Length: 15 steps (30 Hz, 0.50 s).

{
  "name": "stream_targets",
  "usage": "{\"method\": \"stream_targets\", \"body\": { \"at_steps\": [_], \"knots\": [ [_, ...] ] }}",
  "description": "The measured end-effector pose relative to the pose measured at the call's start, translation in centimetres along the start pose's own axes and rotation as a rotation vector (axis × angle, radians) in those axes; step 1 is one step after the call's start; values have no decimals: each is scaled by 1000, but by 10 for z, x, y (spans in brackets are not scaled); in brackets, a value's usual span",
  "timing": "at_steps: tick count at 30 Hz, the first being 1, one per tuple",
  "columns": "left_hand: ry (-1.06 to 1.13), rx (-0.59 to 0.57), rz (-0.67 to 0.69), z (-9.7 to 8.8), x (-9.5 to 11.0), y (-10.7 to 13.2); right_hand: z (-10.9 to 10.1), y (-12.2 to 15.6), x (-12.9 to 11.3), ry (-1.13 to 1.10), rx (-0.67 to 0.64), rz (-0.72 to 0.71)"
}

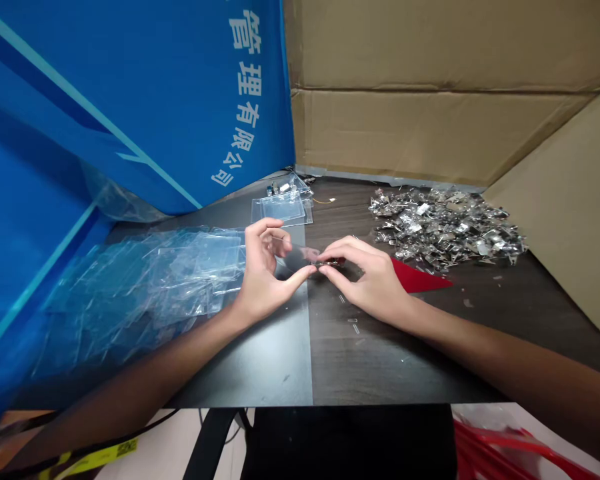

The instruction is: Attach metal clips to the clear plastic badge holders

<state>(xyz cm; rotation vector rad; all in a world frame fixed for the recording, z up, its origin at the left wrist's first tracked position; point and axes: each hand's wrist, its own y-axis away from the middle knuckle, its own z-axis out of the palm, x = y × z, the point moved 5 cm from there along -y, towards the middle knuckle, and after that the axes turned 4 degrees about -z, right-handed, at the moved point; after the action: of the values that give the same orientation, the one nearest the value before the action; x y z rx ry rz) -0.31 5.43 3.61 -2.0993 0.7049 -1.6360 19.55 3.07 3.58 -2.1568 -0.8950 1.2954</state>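
Note:
My left hand (263, 270) grips a clear plastic badge sleeve (293, 257) by its left end, fingers curled round it. My right hand (367, 273) pinches a small metal clip (329, 263) at the sleeve's right edge, so both hands meet over the middle of the dark table (330, 347). A heap of clear plastic sleeves (150, 280) lies just left of my left hand. A pile of shiny metal clips (445, 227) lies beyond my right hand. A red lanyard piece (417, 279) pokes out from under my right hand.
A few sleeves with clips fitted (285, 203) lie at the back centre. A blue bag with white characters (130, 100) leans on the left. Cardboard walls (430, 87) close off the back and right. Red straps (505, 447) lie at the bottom right.

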Motion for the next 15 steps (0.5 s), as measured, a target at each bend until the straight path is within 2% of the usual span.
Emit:
{"method": "stream_targets", "body": {
  "at_steps": [5,10,15],
  "knots": [
    [9,-26,-59,1,0,-2,0,-1,5,-51,-15,66],
    [176,-22,-257,2,1,-3,1,1,9,-109,7,130],
    [122,-48,-376,0,1,-1,3,2,12,-204,15,188]
  ]
}}
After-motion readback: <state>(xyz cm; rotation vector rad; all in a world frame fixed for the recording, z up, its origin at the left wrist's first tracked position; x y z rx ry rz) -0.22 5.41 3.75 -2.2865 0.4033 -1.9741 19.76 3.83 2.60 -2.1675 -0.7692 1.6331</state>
